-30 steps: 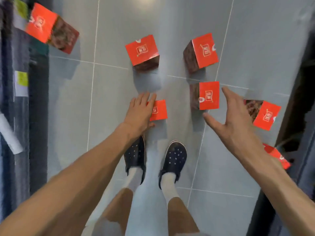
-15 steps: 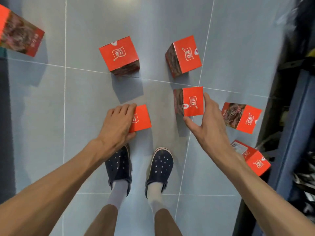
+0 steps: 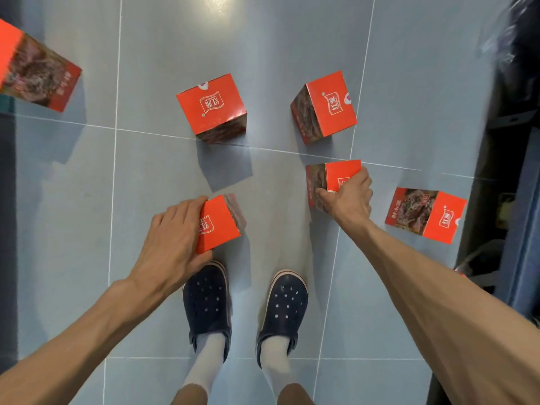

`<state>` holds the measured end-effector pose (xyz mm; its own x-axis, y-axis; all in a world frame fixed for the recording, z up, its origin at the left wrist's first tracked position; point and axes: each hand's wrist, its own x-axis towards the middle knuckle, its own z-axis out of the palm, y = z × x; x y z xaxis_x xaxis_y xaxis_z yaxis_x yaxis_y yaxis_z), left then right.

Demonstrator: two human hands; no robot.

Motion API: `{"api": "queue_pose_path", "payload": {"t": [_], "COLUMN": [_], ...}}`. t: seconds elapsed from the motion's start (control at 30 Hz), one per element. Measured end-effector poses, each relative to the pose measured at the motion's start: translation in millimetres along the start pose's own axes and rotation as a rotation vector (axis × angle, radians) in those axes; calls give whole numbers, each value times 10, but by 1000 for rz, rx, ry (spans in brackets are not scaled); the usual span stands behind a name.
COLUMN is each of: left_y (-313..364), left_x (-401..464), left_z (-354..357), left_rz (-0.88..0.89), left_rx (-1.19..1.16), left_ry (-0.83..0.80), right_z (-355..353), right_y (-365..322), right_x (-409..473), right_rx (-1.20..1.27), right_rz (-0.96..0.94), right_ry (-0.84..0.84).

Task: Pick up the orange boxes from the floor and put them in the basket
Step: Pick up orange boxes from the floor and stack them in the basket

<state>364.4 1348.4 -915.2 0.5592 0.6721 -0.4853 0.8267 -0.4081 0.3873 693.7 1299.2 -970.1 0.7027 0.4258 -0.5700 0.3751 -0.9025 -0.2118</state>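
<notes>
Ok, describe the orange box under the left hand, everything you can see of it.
The orange box looks like printed cardboard, roughly cube-shaped. Its upward orange face carries a white emblem with characters; the side turned away from the person shows a dark, blurred food photo. It appears tilted rather than flat, just ahead of the left dark clog on the grey tiled floor. The left hand closes over its left edge, fingers on top, thumb below at the near corner. Whether it has left the floor cannot be told.
</notes>
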Motion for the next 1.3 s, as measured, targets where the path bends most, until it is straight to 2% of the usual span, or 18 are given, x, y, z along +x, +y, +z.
{"api": "queue_pose_path", "payload": {"t": [0.13,0.3,0.6,0.9,1.1,1.3], "left_y": [27,301,1093,1871,2224,2495], "left_x": [-130,-373,-1266,-3103,-4609,-6242], "left_z": [-231,-1035,-3352,-5327,-5702,-5410], "left_rz": [-4,16,37,-109,-320,-602], "left_rx": [27,41,-45,28,-18,-90], "left_ry": [-31,-20,209,457,569,609], "right_z": [-424,-1461,-3594,-5497,-6151,-5956], "right_y": [-112,-595,-1913,-2795,-3072,-3168], "right_x": [-189,-789,-2323,-4100,-5344,-6566], "right_rx": [-26,-96,-246,-433,-503,-639], "right_rz": [-131,-382,-818,-1257,-1557,-1875], "right_ry": [-37,-116,-1,10,-28,-145]}}
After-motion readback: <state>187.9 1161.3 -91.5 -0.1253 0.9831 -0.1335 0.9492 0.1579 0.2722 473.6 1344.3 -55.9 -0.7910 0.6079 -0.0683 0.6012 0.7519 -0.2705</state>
